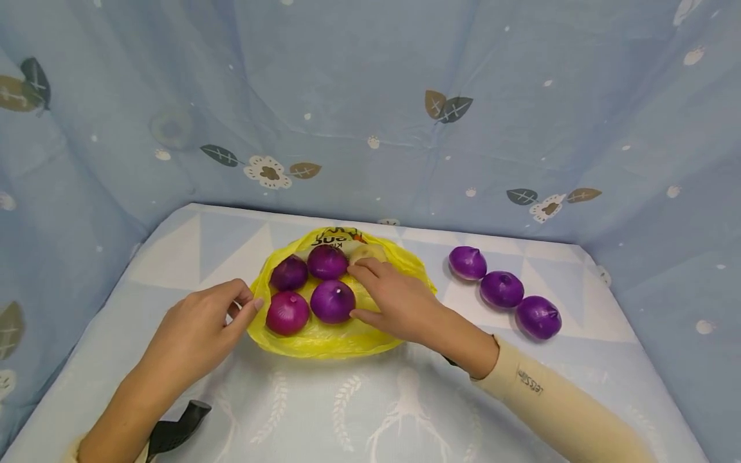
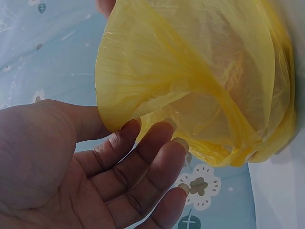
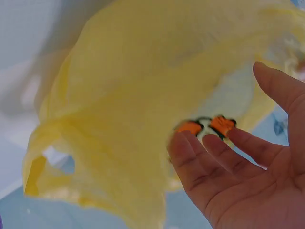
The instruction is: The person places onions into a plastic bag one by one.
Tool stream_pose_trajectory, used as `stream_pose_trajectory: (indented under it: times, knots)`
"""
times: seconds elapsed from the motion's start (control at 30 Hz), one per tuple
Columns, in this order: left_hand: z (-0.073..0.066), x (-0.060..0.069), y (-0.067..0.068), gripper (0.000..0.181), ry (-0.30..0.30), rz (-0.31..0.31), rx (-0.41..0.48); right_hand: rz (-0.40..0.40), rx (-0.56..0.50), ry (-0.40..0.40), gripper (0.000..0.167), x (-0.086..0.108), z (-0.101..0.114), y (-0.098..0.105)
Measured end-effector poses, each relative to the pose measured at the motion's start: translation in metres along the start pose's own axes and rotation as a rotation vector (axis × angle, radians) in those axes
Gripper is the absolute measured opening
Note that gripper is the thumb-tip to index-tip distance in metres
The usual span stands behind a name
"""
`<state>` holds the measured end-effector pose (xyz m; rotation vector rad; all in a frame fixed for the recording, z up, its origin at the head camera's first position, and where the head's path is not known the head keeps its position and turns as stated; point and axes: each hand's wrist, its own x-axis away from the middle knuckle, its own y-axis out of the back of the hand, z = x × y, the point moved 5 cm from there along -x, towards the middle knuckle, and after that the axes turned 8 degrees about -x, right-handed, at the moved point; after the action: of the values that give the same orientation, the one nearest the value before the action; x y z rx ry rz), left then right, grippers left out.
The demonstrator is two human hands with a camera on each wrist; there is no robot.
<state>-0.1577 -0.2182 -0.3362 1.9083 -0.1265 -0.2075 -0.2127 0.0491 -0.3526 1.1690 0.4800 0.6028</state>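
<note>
Left hand [image 1: 199,331] pinches the left rim of a yellow plastic bag [image 1: 324,352], spread open on the table [image 1: 168,263]. I count four purple onions [image 1: 332,302] inside. Right hand [image 1: 402,305] reaches over the bag's right side, fingers loose, grasping nothing; I can't quite tell whether it touches an onion. Three more onions [image 1: 501,290] lie rightward.

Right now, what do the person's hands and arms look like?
The left hand and right hand are bare, no gloves. The right sleeve is cream with small dark lettering; only a bit of the left sleeve shows, also cream. A curved black piece sits by the left arm.
</note>
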Motion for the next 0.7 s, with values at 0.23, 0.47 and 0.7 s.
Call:
stream_pose_trajectory:
  times: [0.23, 0.47, 0.7]
  knots:
    - [0.002, 0.005, -0.002, 0.015, 0.017, 0.0, 0.002, -0.065, 0.003, -0.02, 0.068, 0.026, -0.003, 0.022]
    - [-0.002, 0.001, 0.0, 0.012, -0.009, -0.005, -0.001, -0.171, -0.022, -0.058, 0.07, 0.063, -0.014, 0.048]
    - [-0.001, -0.001, -0.001, 0.012, -0.002, 0.007, -0.002, -0.206, -0.049, -0.146, 0.072, 0.088, -0.035, 0.055]
